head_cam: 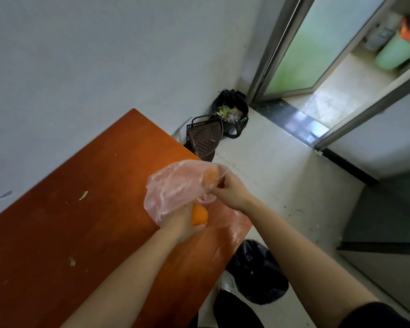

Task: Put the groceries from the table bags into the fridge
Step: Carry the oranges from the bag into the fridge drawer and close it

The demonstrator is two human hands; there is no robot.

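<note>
Bare forearms reach in from the bottom edge, the right one out of a black sleeve. At far left a brown table runs along the wall, with a green scrap on its top. Above the table's right edge the left hand is seen from the back, its fingers curled round an orange piece of produce, perhaps a carrot. Only a stub shows. It runs from the palm up and away into the bag, so its full long axis cannot be told. The bag is thin, pink and see-through, and it drapes over the left fingers. A second orange lump shows blurred through its upper right corner. Just right of it the right hand pinches the bag's rim between thumb and fingers. Beyond the table's far corner a dark slotted basket leans by a black-lined bin holding scraps. A black sack lies on the floor under the right forearm. At far right a frosted glass door stands open.
</note>
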